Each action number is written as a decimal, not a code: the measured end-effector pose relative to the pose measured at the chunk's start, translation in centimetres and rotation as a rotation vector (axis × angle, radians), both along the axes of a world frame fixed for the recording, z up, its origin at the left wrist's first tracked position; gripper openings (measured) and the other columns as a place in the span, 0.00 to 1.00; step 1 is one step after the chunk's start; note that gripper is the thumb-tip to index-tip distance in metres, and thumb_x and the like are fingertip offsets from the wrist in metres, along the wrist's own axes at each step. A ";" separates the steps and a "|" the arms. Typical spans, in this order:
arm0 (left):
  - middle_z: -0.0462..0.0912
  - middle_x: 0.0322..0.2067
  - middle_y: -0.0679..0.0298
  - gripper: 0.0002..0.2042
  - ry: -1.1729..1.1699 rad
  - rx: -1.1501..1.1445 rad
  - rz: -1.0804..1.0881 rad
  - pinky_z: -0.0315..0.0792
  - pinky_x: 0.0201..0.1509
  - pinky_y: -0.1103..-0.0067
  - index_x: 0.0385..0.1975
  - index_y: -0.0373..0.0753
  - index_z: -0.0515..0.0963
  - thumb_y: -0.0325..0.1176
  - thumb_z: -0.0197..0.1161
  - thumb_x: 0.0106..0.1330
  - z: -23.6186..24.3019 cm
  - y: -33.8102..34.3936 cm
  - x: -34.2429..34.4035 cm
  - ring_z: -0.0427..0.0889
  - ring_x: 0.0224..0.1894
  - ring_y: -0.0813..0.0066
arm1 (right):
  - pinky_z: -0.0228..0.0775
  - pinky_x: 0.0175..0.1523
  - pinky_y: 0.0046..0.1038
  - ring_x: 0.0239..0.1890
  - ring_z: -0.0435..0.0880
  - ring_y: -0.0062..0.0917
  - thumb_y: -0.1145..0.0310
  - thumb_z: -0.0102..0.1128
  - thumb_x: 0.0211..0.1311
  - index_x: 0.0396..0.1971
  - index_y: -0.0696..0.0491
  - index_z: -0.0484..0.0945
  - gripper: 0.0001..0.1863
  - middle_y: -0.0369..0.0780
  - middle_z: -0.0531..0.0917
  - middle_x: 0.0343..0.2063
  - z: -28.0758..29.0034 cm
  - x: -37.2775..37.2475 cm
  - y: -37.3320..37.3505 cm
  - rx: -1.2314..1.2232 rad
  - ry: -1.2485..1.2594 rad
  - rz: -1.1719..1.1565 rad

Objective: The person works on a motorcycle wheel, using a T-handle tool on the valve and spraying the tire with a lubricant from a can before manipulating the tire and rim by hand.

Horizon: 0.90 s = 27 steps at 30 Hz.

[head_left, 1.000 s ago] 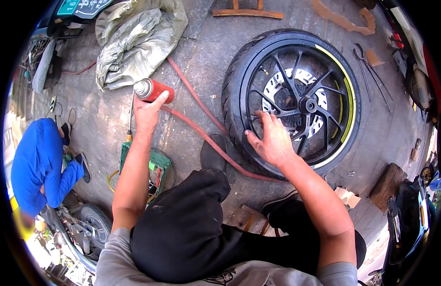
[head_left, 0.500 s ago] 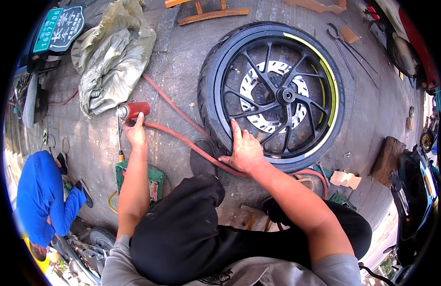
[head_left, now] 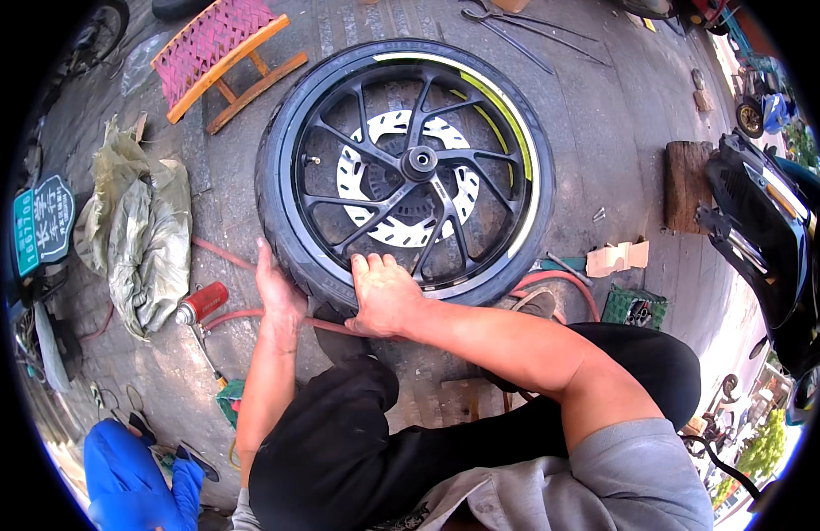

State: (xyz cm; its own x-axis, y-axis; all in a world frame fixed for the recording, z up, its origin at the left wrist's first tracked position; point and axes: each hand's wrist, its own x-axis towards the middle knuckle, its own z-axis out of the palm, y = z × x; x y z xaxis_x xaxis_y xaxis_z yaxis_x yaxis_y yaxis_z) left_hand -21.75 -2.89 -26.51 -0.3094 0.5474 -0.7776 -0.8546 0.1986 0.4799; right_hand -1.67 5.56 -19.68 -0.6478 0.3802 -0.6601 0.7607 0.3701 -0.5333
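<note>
A black motorcycle wheel with tyre, dark spokes and a slotted silver brake disc lies in front of me, a yellow-green stripe along its rim. My right hand grips its near edge, fingers over the tyre onto the rim and thumb down on the outer side. Against the tyre's near left edge is my left hand; one digit points up and the other fingers are mostly hidden by the tyre. A red spray can lies on the ground left of that hand, out of its grasp.
A red hose runs across the ground under my hands. Left lies a crumpled pale sack; a wooden stool is beyond. Right are a wood block, torn cardboard and a green crate. A person in blue is lower left.
My left hand has let go of the red spray can, which now lies on the ground, and has moved to the tyre. My right hand has shifted along the near rim. The view has turned.
</note>
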 end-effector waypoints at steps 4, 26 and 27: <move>0.81 0.70 0.55 0.37 0.234 0.371 -0.146 0.76 0.74 0.60 0.77 0.36 0.70 0.64 0.44 0.86 11.4 7.4 1.1 0.84 0.68 0.58 | 0.80 0.68 0.44 0.60 0.87 0.52 0.48 0.84 0.48 0.63 0.69 0.70 0.52 0.60 0.84 0.56 11.3 1.7 6.8 -0.069 0.216 -0.199; 0.89 0.58 0.52 0.37 0.854 -0.003 -0.936 0.82 0.64 0.67 0.65 0.35 0.83 0.67 0.64 0.75 42.2 16.0 23.6 0.90 0.53 0.61 | 0.85 0.61 0.35 0.58 0.87 0.39 0.41 0.85 0.55 0.72 0.77 0.51 0.68 0.59 0.79 0.62 23.5 16.7 6.1 -0.735 1.437 -1.079; 0.89 0.57 0.53 0.37 0.837 0.071 -0.900 0.82 0.64 0.67 0.66 0.35 0.82 0.66 0.65 0.76 41.3 15.1 22.8 0.90 0.54 0.61 | 0.85 0.62 0.35 0.57 0.88 0.37 0.40 0.85 0.56 0.70 0.75 0.62 0.62 0.56 0.83 0.60 24.5 17.2 6.1 -0.897 1.443 -1.067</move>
